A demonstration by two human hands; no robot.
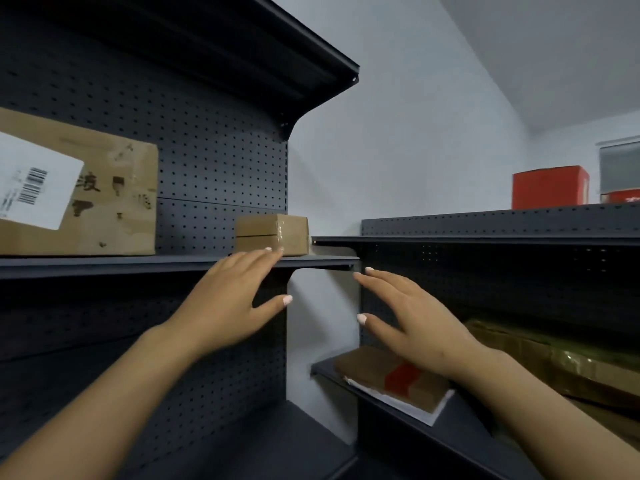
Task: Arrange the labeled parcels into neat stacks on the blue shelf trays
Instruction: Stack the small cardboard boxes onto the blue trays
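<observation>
Two parcels sit on the shelf (138, 263): a small box (272, 234) just above the left hand (228, 303), a big box (78, 188) further left. Right hand (415, 323) is nearby; both hands are spread, holding nothing.

Open shelf (194, 262) stretch between large parcel (104, 188) and small box (272, 234).

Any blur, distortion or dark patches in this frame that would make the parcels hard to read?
Head view: wide-angle bending curves the shelf edges; both forearms smear with motion blur; the large parcel is lit, its label barcode soft; the small parcel is fairly sharp; the parcels under the right shelf sit in deep shadow.
</observation>
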